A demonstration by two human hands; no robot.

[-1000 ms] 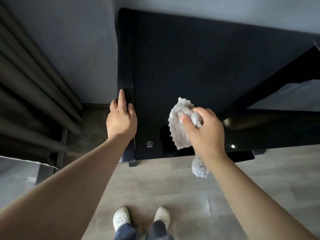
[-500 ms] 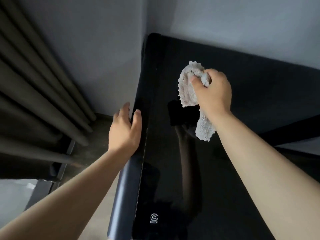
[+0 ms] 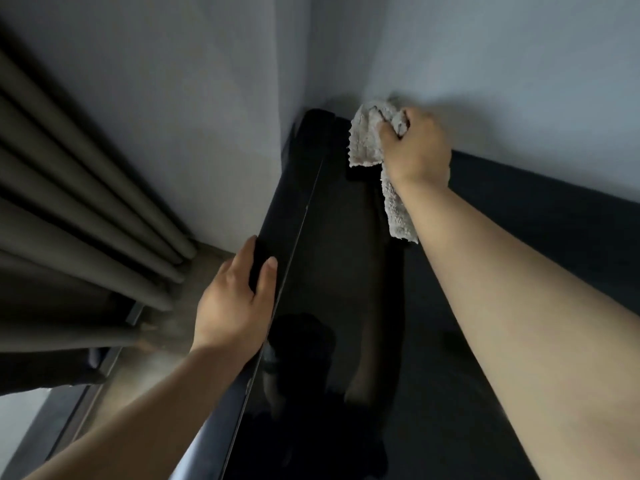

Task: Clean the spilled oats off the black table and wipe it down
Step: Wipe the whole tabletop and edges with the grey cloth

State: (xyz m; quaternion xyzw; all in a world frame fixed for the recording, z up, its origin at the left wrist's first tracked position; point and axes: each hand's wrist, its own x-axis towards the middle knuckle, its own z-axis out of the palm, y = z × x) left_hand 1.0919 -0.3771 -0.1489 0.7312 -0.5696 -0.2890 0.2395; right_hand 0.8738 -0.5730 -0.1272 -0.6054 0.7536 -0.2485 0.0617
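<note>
1. Right hand (image 3: 415, 147) holds a bunched grey cloth (image 3: 365, 140) at the far left corner of the black bench (image 3: 346, 306). Grip is closed round the cloth, and a loose tail trails from under the wrist onto the bench top.
2. Left hand (image 3: 235, 306) rests on the bench's left edge, nearer the body. Fingers are straight, grip wide, holding nothing.
3. Bench top is glossy and mirrors the right forearm and a dark outline of the person.
4. Grey wall (image 3: 485, 46) stands directly behind the cloth and bounds the bench's far side.
5. Dark curtain (image 3: 69, 188) hangs in folds at left, apart from the bench, with a strip of floor (image 3: 166, 334) between them.
</note>
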